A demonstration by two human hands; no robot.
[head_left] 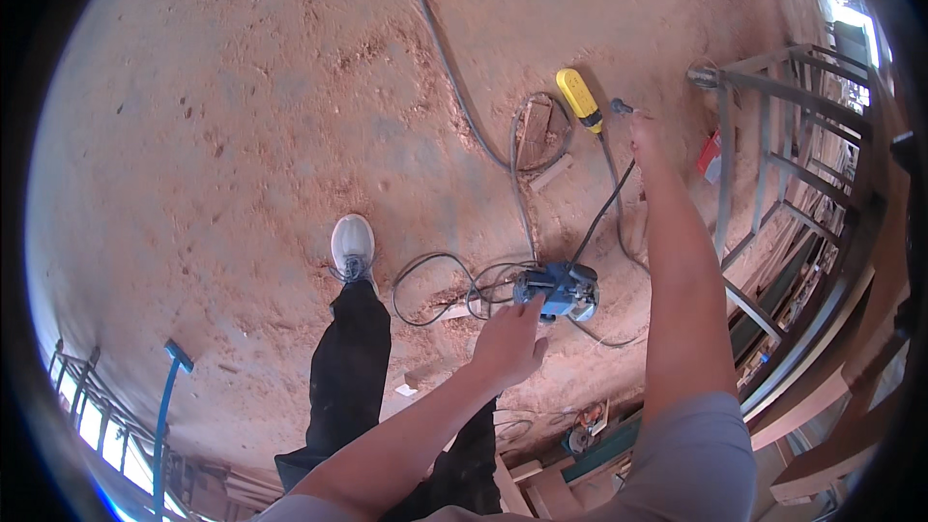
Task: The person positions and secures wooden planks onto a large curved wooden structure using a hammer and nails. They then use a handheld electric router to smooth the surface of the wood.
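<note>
The right hand (646, 140) grips a dark plug (622, 106) just right of the yellow socket block (576, 94). The left hand (510, 340) touches the blue power tool (553, 288), right of the pale shoe (353, 240); its grip is unclear.

A head-worn fisheye looks down over the hands (509, 343).

This looks like a woodworking workshop: reddish dust and chips litter the bare floor (232, 126), with a wood offcut (552, 174) among trailing cables. A blue power tool (556, 282) and a yellow extension socket (577, 95) sit there, and wooden beams (807, 411) crowd the right edge.
</note>
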